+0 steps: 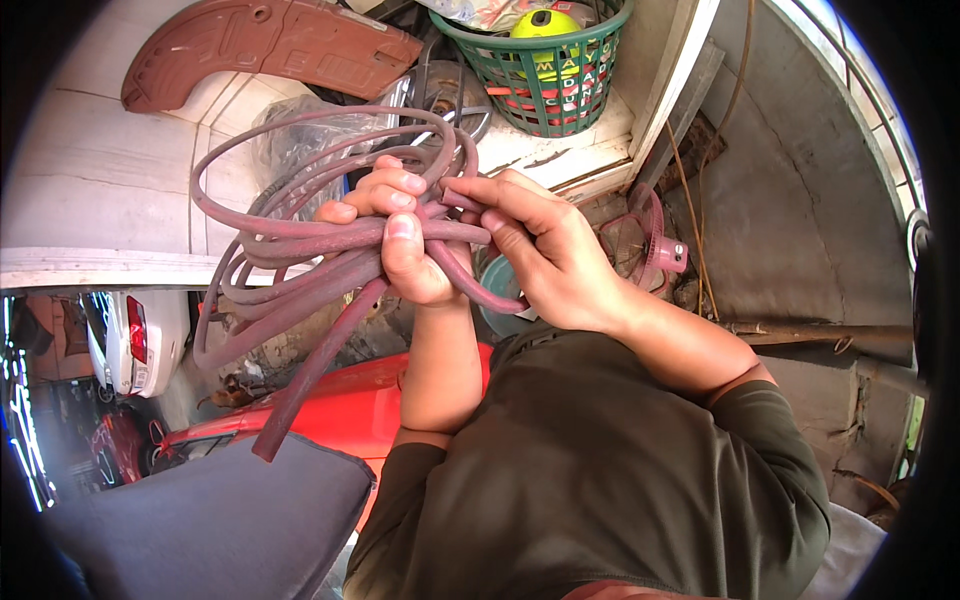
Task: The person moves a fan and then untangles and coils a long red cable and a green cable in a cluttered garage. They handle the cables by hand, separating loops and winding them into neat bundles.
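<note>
A coil of dull reddish-purple hose (pixel 310 232) is held up in front of my chest, its loops spreading out to the left. My left hand (pixel 395 235) is closed around the bundled strands, thumb pressed across them. One cut end (pixel 315 375) hangs down and to the left below that fist. At the right side of the bundle, my right hand (pixel 545 245) pinches a short stretch of the same hose between thumb and index finger. A loop curves beneath the right hand, and its other fingers are partly hidden.
Beyond the coil, a white tiled surface (pixel 130 180) carries a brown moulded plastic part (pixel 280 45) and a clear plastic bag (pixel 275 150). A green basket (pixel 560 125) holds a yellow round object (pixel 545 25). Lower left are a red car (pixel 330 405) and grey cushion (pixel 220 530).
</note>
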Motion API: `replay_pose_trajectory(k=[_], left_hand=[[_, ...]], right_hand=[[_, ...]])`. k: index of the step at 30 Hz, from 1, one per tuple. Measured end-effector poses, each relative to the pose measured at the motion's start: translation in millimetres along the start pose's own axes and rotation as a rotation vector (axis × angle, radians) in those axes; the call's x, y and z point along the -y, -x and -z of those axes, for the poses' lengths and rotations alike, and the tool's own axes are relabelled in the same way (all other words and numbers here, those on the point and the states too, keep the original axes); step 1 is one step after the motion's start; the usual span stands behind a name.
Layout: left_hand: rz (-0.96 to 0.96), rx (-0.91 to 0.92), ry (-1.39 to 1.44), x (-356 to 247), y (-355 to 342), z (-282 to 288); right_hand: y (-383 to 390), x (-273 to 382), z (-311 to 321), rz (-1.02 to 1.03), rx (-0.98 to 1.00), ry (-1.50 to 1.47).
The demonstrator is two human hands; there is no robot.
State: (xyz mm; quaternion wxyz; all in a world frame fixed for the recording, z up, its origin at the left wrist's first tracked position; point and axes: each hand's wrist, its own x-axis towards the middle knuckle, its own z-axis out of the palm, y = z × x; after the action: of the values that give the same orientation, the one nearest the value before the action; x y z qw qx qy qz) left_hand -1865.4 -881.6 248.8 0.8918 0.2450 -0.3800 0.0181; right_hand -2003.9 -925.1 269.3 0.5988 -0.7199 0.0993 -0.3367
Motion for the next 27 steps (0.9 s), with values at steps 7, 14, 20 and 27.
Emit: replay_pose_trajectory(k=[7,14,20,27], left_hand=[[0.036,-0.131,0.029,3,1,-1],[0.259,-0.269,0.006,-11,3,-22],[0.229,-0.168,0.027,-2,8,-10],[0.423,-0.157,0.096,-7,-3,-13]], right_hand=[[-10,8,9,0.189,0.149,0.112],[-18,-17,12,0.351,0.14,0.047],[-31,-15,6,0.468,0.041,0.064],[-34,-6,-1,0.482,-0.154,0.112]])
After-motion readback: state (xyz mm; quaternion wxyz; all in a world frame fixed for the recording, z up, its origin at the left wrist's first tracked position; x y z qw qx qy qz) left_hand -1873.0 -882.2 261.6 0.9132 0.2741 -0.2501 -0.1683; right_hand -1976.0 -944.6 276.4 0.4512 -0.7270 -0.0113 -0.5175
